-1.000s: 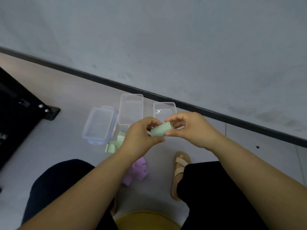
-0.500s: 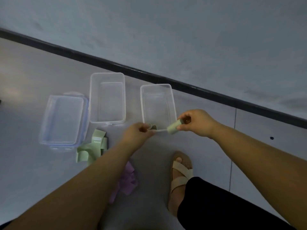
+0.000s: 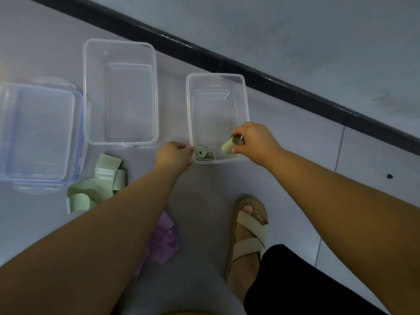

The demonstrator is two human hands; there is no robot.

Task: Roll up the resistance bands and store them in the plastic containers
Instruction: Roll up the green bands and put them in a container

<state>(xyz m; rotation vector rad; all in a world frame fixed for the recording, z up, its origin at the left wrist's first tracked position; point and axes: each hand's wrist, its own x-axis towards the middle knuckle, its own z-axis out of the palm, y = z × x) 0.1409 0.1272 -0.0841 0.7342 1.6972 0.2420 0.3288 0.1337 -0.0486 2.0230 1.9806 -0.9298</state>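
Note:
My right hand [image 3: 254, 142] pinches a rolled green resistance band [image 3: 229, 146] over the near end of the small clear container [image 3: 217, 76]. Another rolled green band [image 3: 203, 153] lies inside that container at its near left corner. Just outside that corner is my left hand [image 3: 173, 155], fingers curled together and touching the rim, with nothing in it. Loose green bands [image 3: 100, 180] lie unrolled on the floor to the left. A purple band [image 3: 164, 242] shows partly from under my left forearm.
A larger clear container [image 3: 120, 43] stands open left of the small one. A lidded container with blue clips [image 3: 36, 137] sits at the far left. My sandalled foot [image 3: 247, 230] is close below the small container. A black baseboard [image 3: 272, 80] runs along the wall behind.
The view has dropped closer to the floor. My right hand has carried the rolled band down over the small container. My left hand has let go and drawn back to the container's corner.

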